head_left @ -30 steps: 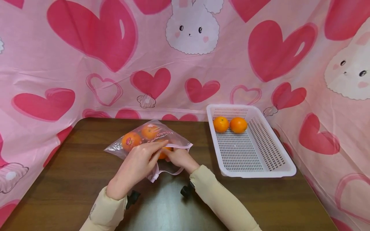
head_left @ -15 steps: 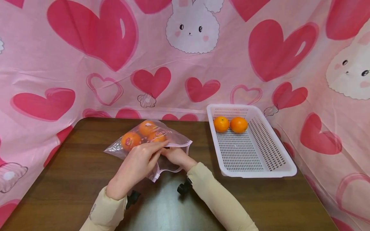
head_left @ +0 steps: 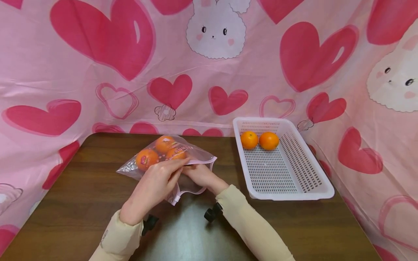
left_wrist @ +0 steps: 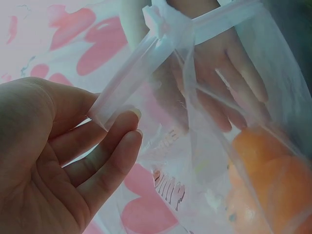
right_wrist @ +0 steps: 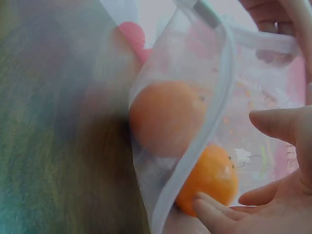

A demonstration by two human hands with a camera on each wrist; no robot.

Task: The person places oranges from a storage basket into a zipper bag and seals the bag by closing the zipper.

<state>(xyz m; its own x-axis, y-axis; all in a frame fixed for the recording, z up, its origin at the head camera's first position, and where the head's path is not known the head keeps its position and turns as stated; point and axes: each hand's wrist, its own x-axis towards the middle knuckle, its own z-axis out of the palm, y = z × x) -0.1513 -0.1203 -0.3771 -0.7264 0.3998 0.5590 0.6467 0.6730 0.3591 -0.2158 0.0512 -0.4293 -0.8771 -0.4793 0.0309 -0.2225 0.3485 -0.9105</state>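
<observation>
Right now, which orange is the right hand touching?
The right hand touches the orange at the open mouth of the plastic bag; the basket pair lies apart.

You sit at a dark wooden table (head_left: 81,203) with a rounded back corner. Pink cloth (head_left: 58,83) printed with red hearts and white rabbits hangs behind it and along both sides. Soft, even light.

Right hand (head_left: 199,174) pushed deeper into bag (head_left: 169,159); oranges (head_left: 161,151) shifted back.
</observation>
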